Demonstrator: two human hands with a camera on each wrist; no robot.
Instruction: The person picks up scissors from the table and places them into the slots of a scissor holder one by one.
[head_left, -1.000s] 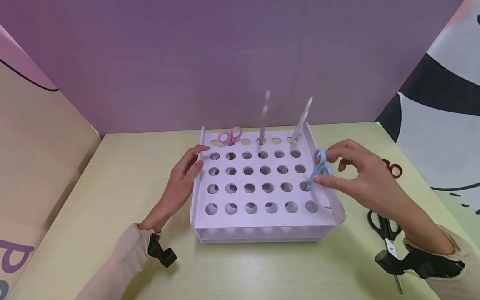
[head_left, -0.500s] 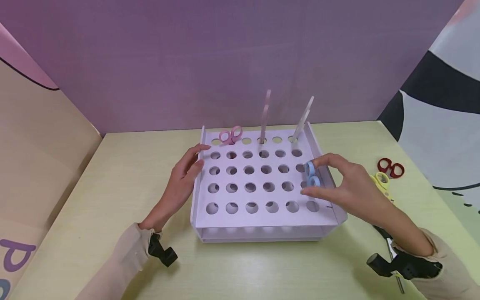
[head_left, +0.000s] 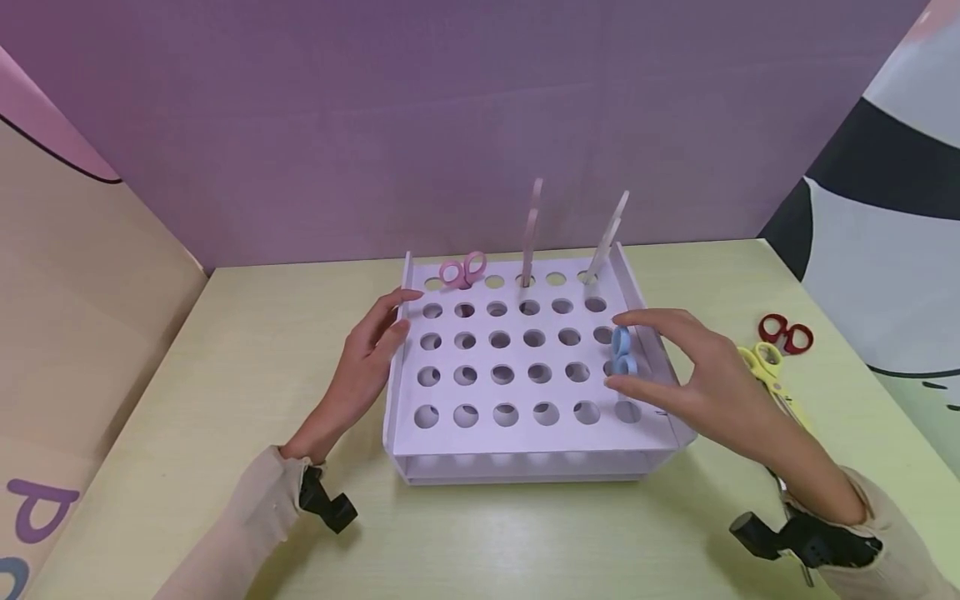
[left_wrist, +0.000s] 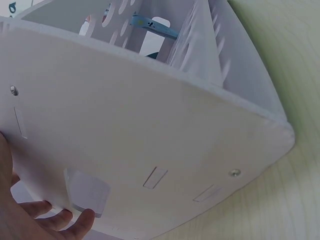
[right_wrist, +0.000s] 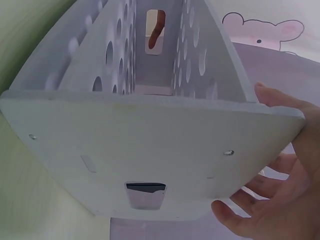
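Observation:
A white rack (head_left: 480, 437) with rows of round holes stands on the table. My left hand (head_left: 367, 354) grips its left side wall, index finger over the top edge; in the left wrist view fingertips lie at a cutout in that wall. Light blue scissors (head_left: 622, 343) stand handles-up in a hole of the right-hand column, blades hidden below the top. Thumb and index finger of my right hand (head_left: 697, 371) are spread on either side of the handles, apart from them. Pink scissors (head_left: 465, 271) sit in the back row, with slim pink handles (head_left: 529, 237) and whitish handles (head_left: 606, 237) upright beside them.
Right of the rack lie red-handled scissors (head_left: 785, 333) and yellow scissors (head_left: 768, 367) on the table (head_left: 525, 533). Another pair is mostly hidden under the right forearm. A purple wall (head_left: 450, 125) rises behind the table's back edge.
The blue scissors went from tilted in my right hand to lower in the hole, turned more edge-on. My right finger and thumb have parted from the handles. My left hand stayed put.

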